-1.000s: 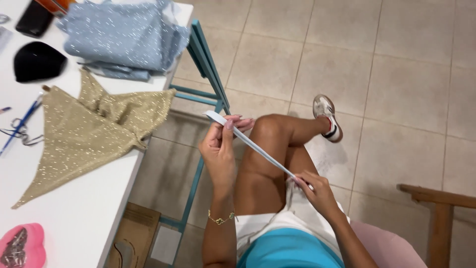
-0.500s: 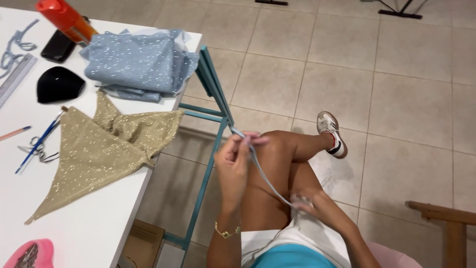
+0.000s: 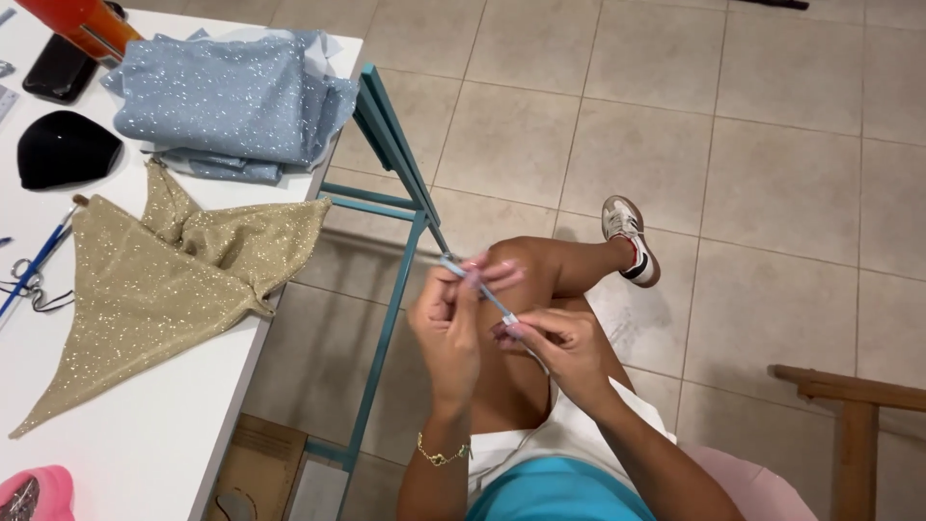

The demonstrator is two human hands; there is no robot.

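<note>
Pinching a thin pale-blue strip between them, both hands work over the person's bare knee, right of the white table. The strip runs short and slanted, its upper end at about ten o'clock and its lower end at four o'clock. The left hand nips the upper end with fingertips pressed together, a gold bracelet on its wrist. The right hand nips the lower end, thumb and forefinger closed on it; whether more of the strip trails beneath the palm cannot be told.

At one o'clock from the hands a white sneaker rests on the tiled floor. At ten o'clock the teal table frame slants down. On the table, at nine o'clock from the hands, lies a gold glittery triangle of fabric; beyond it, at eleven o'clock, a folded stack of light-blue sparkly fabric. A black rounded cup sits just left of that stack, with an orange bottle and a dark phone at the far edge. Scissors lie at the table's left edge, and a pink object shows at the lower corner. A wooden chair part stands at four o'clock.
</note>
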